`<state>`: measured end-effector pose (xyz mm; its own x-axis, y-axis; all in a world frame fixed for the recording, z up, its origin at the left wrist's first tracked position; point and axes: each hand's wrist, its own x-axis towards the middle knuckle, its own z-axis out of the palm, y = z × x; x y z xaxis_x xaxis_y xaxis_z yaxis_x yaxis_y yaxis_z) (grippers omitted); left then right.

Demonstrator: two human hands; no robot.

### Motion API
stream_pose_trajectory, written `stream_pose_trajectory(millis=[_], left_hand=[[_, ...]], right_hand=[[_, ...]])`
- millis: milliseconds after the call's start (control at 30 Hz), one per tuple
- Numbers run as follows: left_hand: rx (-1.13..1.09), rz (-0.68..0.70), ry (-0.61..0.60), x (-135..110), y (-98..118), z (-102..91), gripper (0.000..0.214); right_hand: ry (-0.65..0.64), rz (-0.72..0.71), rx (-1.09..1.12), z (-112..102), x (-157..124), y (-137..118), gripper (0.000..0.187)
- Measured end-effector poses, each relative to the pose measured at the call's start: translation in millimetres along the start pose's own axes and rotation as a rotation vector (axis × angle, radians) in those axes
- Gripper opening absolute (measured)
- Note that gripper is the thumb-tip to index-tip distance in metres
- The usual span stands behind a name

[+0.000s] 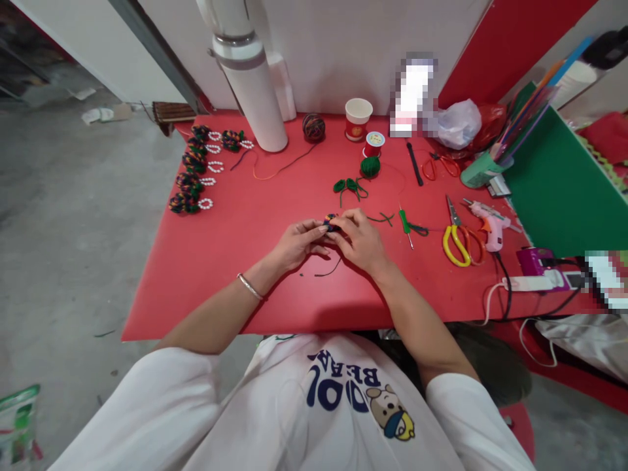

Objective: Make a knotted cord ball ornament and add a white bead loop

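Between the fingertips of both hands is a small multicoloured crocheted piece (330, 222), dark with orange and purple flecks. My left hand (305, 241) pinches its left side; my right hand (360, 239) grips it from the right and partly hides it. A loose dark yarn tail (330, 271) lies on the table just below the hands. Beyond them sit green crocheted leaves (349, 186) and a green yarn ball (370, 166). A crochet hook with a green handle (405, 222) lies to the right of my right hand.
Finished crocheted pieces with bead loops (189, 173) line the red table's left edge. A white flask (255, 91), multicoloured yarn ball (313, 127), paper cup (358, 121) and thread spool (375, 142) stand behind. Yellow-handled scissors (456, 245), a pink glue gun (494, 226) and a power strip (534, 282) are at right.
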<state>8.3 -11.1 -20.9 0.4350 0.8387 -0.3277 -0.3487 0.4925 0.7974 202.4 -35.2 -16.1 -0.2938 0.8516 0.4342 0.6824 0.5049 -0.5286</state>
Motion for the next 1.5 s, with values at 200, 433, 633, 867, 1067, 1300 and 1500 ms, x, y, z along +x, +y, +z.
stream_pose_trajectory(millis=[200, 433, 633, 867, 1067, 1300, 1500], left_hand=[[-0.023, 0.020, 0.049, 0.6, -1.3, 4.3, 0.025], [-0.077, 0.045, 0.103, 2.4, -7.2, 11.0, 0.023], [-0.166, 0.075, 0.137, 3.1, -9.7, 16.8, 0.024], [-0.219, 0.140, 0.181, 4.0, -14.2, 20.4, 0.020], [-0.258, 0.187, 0.139, 6.4, -15.1, 21.3, 0.020], [-0.239, 0.184, 0.116, 3.9, -11.8, 16.8, 0.024], [-0.220, 0.175, 0.127, 2.6, -10.6, 18.1, 0.024]], right_hand=[[-0.078, 0.082, -0.019, 2.9, 3.5, -5.4, 0.020], [-0.122, 0.018, -0.101, 2.2, 4.9, -11.1, 0.023], [-0.053, 0.003, -0.091, 7.3, 2.9, -8.9, 0.021], [0.066, -0.011, -0.081, 12.0, 1.9, -11.4, 0.025], [0.088, -0.271, -0.164, 18.7, -1.5, -9.5, 0.026], [0.077, -0.511, -0.124, 20.0, -5.7, -12.4, 0.029], [0.066, -0.477, 0.058, 22.7, -7.9, -11.5, 0.025]])
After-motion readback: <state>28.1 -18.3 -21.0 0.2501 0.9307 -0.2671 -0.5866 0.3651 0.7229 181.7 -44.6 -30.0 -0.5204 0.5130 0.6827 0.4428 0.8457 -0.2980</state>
